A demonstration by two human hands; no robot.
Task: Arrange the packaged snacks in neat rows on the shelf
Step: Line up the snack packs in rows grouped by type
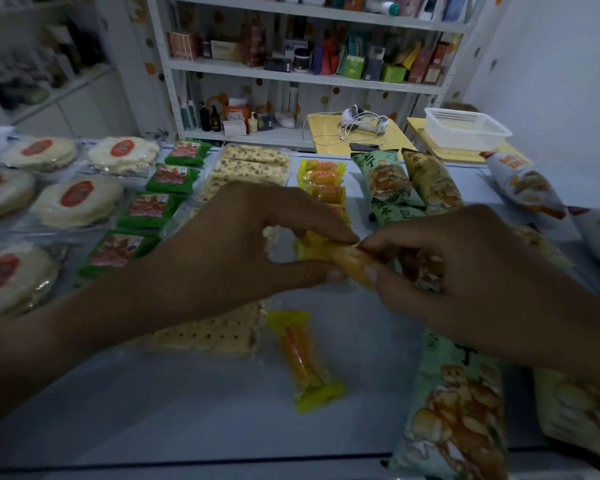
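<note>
both hands pinch 1 yellow-wrapped, orange-filled snack packet.

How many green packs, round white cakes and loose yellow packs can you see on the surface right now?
Green packs: 5
Round white cakes: 7, one cut off by the left edge
Loose yellow packs: 2, one lying flat, one held by left hand and right hand
Total: 14
</note>
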